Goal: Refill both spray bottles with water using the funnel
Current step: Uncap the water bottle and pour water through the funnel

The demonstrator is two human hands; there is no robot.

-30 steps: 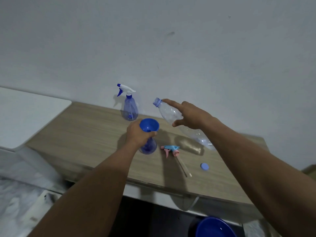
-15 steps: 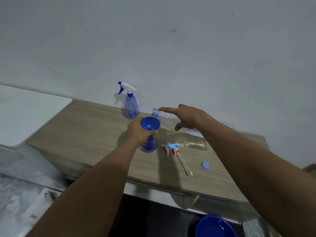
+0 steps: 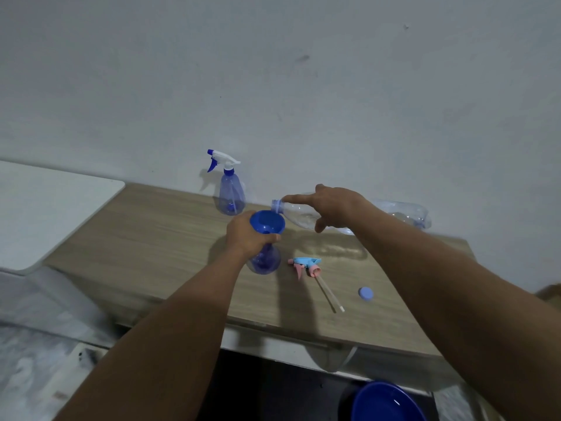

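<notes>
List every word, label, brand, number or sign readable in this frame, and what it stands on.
No text can be read anywhere. The clear plastic water bottle shows no label; the translucent blue spray bottle with a white trigger, the blue plastic funnel, the pink-and-blue trigger head and the round blue cap are plain.

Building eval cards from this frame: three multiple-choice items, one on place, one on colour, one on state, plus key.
1. The loose trigger head lies: A) on a chair B) on the table, right of the open spray bottle C) on a shelf.
2. The funnel is: A) red B) white C) blue.
3. The clear bottle in the right hand is: A) tipped, mouth by the funnel rim B) upright, capped C) crushed flat.
Key: B, it lies beside that bottle's base; C, its bowl is blue; A, its neck points sideways at the rim.
</notes>
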